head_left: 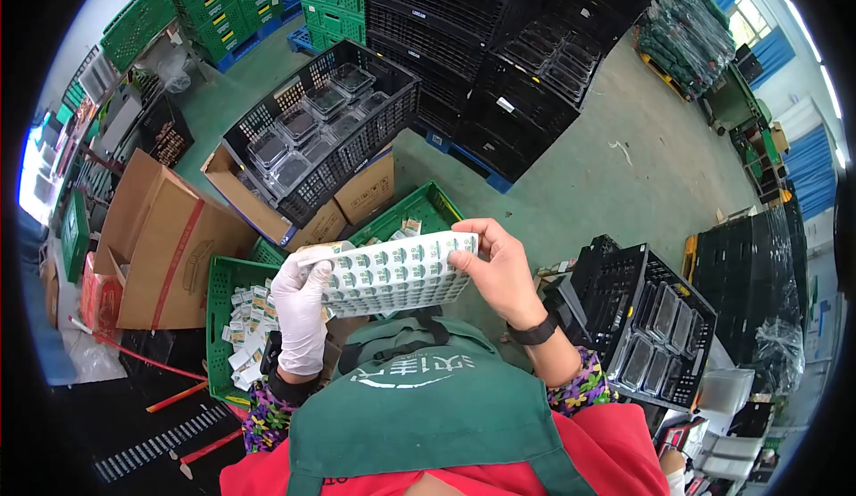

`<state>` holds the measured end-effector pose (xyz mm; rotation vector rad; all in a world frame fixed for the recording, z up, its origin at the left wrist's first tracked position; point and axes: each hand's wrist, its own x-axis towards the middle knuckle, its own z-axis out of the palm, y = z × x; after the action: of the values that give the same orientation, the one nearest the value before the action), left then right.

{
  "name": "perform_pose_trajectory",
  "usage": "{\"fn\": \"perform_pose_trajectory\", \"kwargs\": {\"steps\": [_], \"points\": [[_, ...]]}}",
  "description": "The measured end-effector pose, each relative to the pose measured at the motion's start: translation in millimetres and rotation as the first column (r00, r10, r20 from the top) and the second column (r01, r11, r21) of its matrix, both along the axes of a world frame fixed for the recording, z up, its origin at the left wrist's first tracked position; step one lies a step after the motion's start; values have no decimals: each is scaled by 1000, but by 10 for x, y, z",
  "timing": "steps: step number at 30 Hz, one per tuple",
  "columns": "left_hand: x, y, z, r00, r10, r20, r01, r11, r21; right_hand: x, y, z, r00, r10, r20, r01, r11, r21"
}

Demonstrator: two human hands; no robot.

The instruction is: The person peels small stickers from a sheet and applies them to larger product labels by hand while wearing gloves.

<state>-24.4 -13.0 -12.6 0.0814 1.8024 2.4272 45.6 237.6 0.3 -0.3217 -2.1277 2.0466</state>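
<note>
A sheet of round green-and-white stickers [397, 273] is stretched between my two hands in front of the green apron. My left hand [300, 309], in a white glove, is closed on the sheet's left edge. Something pale and folded shows at those fingers, too small to make out. My bare right hand [499, 268], with a dark band at the wrist, pinches the upper right corner between thumb and fingers. Below and left of the gloved hand, a green crate [220, 318] holds many small white-and-green packets [252, 331].
A black crate [343, 170] of clear plastic boxes rests on an open carton ahead. Another black crate [642, 268] with clear containers stands at my right. Large cardboard flaps [201, 246] rise on the left. Stacked black crates [419, 59] stand on a blue pallet farther off.
</note>
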Motion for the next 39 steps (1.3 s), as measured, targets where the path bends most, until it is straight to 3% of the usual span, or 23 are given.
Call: {"fn": "perform_pose_trajectory", "kwargs": {"steps": [1, 3, 4, 11, 13, 14, 15, 16, 17, 19, 21, 23, 27, 29, 30, 31, 33, 34, 37, 39], "points": [[-11, -43, -60, 999, -32, -40, 29, 998, -63, -4, 16, -67, 1000, 0, -1, 0, 1000, 1], [-16, -49, -115, 1000, -28, -1, 28, 998, -52, -5, 36, -150, 992, -52, 112, 73, 978, -194], [-16, -53, -124, 999, -24, 39, 26, 999, -43, -41, -28, -87, 985, -128, 113, 143, 979, -144], [-5, 16, -77, 1000, 19, -24, -20, 998, -58, -61, 70, -131, 990, -135, 39, 133, 989, 61], [-18, -12, -75, 999, 44, -1, -44, 994, -101, -37, 144, -3, 987, -3, 162, -55, 935, 351], [-20, -17, -40, 999, 46, -22, -48, 993, -107, -45, 140, 88, 987, -2, 159, -54, 934, 352], [-18, -27, -23, 998, 48, -42, -52, 992, -114, -49, 131, 195, 999, -23, -38, 40, 828, 559], [-28, -66, -31, 997, 43, -64, -57, 972, -228, -56, 134, 272, 973, 2, -232, 169, 678, 715], [-14, -55, -3, 997, 43, -62, -56, 972, -229, -70, 154, 312, 973, 1, -230, 168, 679, 715], [-2, -20, 81, 997, 21, -70, -36, 975, -217, -107, 201, 387, 932, 286, -222, 41, 525, 850], [-2, -11, 88, 998, 8, -65, -23, 974, -223, -151, 190, 436, 914, 314, -259, 74, 499, 864], [-5, -7, 91, 998, 5, -60, -19, 973, -229, -178, 217, 408, 889, 438, -136, -47, 382, 923], [-4, 21, 141, 1000, 15, 12, -13, 989, -144, -186, 186, 242, 820, 504, -272, 46, 416, 908], [-36, -2, 127, 996, 40, 76, -35, 997, -75, -169, 133, 321, 811, 421, -406, 74, 615, 785], [-69, -55, 58, 1000, 3, 2, -3, 988, -154, -129, 123, 368, 928, 249, -276, -52, 822, 567], [-86, -114, 22, 997, -40, -67, 23, 971, -238, -158, 112, 442, 976, 164, -140, -134, 970, 205], [-28, -80, 91, 941, -230, -248, 123, 916, -382, -296, 151, 613, 966, 258, 24, -248, 945, -214], [-7, -49, 144, 890, -336, -309, 179, 879, -442, -383, 75, 559, 953, 302, 26, -274, 894, -356], [44, 44, 212, 774, -530, -347, 311, 795, -522, -489, -212, 653, 855, 508, 103, -427, 802, -417], [75, 96, 240, 762, -546, -348, 330, 790, -517, -576, -371, 639, 803, 588, 94, -484, 736, -473]]}}
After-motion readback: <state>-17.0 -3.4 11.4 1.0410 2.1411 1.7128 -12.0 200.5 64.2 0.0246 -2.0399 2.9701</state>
